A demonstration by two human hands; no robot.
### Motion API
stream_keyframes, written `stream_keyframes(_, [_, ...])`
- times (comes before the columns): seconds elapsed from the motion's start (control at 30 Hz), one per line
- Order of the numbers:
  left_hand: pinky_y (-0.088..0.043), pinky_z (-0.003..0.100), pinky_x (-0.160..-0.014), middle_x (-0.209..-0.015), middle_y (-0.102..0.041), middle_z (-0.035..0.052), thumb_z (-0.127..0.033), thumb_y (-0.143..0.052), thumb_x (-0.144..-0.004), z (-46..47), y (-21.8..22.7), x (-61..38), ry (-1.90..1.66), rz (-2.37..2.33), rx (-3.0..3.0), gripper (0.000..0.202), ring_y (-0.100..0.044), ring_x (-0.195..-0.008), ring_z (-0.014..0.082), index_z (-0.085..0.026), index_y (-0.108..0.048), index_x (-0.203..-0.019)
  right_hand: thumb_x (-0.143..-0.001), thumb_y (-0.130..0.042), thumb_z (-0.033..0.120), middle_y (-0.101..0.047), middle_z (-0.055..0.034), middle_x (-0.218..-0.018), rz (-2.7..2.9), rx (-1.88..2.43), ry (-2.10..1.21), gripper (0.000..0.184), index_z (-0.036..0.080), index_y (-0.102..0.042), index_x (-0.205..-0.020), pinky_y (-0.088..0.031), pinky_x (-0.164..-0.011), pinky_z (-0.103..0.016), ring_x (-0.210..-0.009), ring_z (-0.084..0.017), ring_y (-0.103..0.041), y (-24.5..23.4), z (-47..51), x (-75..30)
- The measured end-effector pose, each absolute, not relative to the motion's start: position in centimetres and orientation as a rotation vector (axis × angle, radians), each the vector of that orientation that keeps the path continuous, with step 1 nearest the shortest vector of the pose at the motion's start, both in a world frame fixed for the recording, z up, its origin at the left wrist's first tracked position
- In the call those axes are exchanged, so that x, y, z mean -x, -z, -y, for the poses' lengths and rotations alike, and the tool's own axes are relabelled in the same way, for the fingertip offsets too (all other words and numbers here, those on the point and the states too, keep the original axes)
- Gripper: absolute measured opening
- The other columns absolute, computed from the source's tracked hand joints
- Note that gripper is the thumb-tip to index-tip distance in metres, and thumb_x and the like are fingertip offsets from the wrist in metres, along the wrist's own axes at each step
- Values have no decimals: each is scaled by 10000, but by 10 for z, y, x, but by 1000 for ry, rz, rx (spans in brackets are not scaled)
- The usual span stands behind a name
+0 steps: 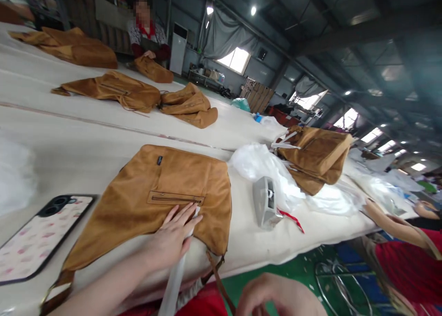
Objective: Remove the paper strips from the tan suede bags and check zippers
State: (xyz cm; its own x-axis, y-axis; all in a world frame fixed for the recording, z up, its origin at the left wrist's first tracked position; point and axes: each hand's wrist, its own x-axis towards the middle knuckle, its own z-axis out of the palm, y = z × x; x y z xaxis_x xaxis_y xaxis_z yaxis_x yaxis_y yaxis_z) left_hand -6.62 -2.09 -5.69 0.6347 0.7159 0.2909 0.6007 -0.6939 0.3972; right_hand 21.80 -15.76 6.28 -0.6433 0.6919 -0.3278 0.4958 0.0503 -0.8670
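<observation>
Daylight poured through windows far beyond the left hand, blown out to white, and small ceiling lamps glared above them. The table around that hand was evenly bright, with only soft shadows. The right hand, nearer the camera, was smeared by motion blur. Toward the frame edges, straight lines bent and detail softened.

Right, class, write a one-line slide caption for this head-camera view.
Left hand flat on a tan bag on a white table, phone beside it, right hand below the edge.
</observation>
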Motion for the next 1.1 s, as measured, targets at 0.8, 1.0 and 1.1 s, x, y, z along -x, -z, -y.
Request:
stream_keyframes(0.8, [-533,324,-627,-789,-710,131,-803,-244,-802,44,0,34,-562,-946,-1084,818,-672,-673,214,-102,-659,-870,-895,-551,191,-647,-105,-1205,2201,967,-481,358,247,-566,-1249,-521,-934,-295,-1098,-203,-629,-17,136,-134])
stream_keyframes(1.0, [-457,247,-531,-770,-709,38,-549,-593,-783,39,11,48,-678,-1084,-1062,394,-628,-564,148,-173,-540,-891,-897,-595,288,-708,-83,-1083,2414,568,-975,235,224,-623,-1122,-525,-855,-205,-986,-155,-672,3,139,-84])
stream_keyframes(1.1, [-374,228,-465,-674,-686,8,-470,-453,-879,43,9,57,-709,-1189,-1284,303,-551,-459,119,-184,-522,-808,-911,-564,307,-694,-69,-1106,2391,566,-1221,182,234,-656,-1050,-513,-861,-199,-1000,-143,-662,-7,147,-80])
